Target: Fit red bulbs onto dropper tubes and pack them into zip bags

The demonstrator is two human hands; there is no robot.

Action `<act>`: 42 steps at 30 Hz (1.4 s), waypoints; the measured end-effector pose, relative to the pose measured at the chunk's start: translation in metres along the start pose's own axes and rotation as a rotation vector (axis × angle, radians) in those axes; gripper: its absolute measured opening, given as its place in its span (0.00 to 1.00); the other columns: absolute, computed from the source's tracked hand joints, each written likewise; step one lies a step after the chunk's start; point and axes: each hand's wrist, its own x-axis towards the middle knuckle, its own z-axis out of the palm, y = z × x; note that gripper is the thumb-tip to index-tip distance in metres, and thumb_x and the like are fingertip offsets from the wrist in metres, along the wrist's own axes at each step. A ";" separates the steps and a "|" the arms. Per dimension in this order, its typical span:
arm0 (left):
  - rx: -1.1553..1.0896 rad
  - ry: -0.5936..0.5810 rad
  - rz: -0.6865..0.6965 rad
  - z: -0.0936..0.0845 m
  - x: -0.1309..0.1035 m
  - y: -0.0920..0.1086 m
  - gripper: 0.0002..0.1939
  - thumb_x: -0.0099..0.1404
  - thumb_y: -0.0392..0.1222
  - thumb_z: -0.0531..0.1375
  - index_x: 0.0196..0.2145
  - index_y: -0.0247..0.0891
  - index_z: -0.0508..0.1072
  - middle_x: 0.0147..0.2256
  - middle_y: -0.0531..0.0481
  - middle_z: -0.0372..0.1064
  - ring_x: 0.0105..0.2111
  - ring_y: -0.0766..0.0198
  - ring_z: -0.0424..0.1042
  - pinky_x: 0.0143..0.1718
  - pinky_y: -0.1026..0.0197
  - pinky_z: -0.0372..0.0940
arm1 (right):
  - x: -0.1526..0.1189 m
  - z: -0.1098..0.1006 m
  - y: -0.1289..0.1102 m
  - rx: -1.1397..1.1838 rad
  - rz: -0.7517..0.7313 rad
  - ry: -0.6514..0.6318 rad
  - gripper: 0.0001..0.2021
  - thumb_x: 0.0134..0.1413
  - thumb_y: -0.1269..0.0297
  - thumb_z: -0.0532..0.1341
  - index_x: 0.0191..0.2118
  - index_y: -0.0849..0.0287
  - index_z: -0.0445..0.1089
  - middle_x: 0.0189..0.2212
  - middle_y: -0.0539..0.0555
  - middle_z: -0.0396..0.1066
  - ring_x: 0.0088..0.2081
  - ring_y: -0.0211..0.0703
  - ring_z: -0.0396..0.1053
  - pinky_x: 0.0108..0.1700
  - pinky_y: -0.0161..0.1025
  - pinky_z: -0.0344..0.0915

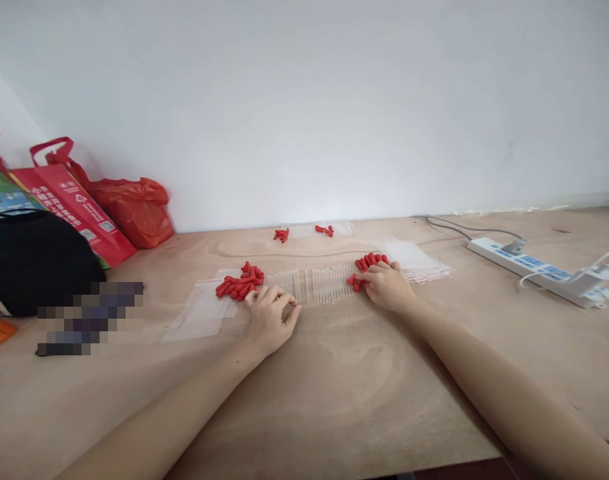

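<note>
My left hand (271,319) rests on the table with its fingers bent and its thumb apart from them. Its fingertips are beside a pile of red rubber bulbs (240,285) and the near-left end of a row of thin clear dropper tubes (329,281). At the row's right end, my right hand (388,287) lies with fingers reaching over a second group of red bulbs (371,260). Its fingertips touch a few loose bulbs (353,283); I see none lifted. The tubes lie side by side between the two hands.
Clear plastic bags lie left (197,313) and right (415,260). Farther back are more red bulbs (281,235) on a bag. A white power strip (534,268) with cables is at right. Red bags (134,210) and a black bag (39,260) stand at left, near a blurred-out item.
</note>
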 end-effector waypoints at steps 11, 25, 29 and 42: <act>0.123 -0.148 -0.243 0.029 0.065 0.005 0.12 0.52 0.48 0.57 0.23 0.37 0.72 0.41 0.39 0.63 0.43 0.44 0.58 0.41 0.42 0.50 | -0.010 -0.016 -0.023 0.247 -0.065 0.166 0.09 0.53 0.65 0.50 0.37 0.58 0.65 0.30 0.52 0.71 0.34 0.41 0.63 0.39 0.38 0.46; 0.237 -0.234 -0.263 0.020 0.081 0.029 0.12 0.57 0.41 0.52 0.28 0.32 0.72 0.40 0.36 0.66 0.44 0.44 0.58 0.39 0.47 0.53 | -0.019 -0.003 -0.059 0.409 -0.196 0.151 0.08 0.52 0.64 0.54 0.37 0.61 0.64 0.26 0.52 0.70 0.31 0.40 0.64 0.36 0.38 0.48; 0.074 -0.120 -0.006 -0.008 0.056 0.023 0.07 0.61 0.37 0.50 0.30 0.35 0.67 0.35 0.45 0.69 0.38 0.55 0.64 0.38 0.51 0.52 | -0.019 -0.002 -0.058 0.361 -0.202 0.189 0.11 0.54 0.66 0.52 0.43 0.58 0.65 0.30 0.53 0.71 0.34 0.42 0.64 0.36 0.39 0.49; -0.095 0.114 0.374 0.000 -0.002 -0.003 0.11 0.65 0.33 0.47 0.36 0.38 0.69 0.29 0.53 0.73 0.28 0.66 0.70 0.43 0.53 0.46 | -0.017 -0.002 -0.071 0.487 -0.256 0.218 0.08 0.50 0.71 0.54 0.37 0.57 0.67 0.32 0.51 0.70 0.35 0.41 0.62 0.40 0.41 0.52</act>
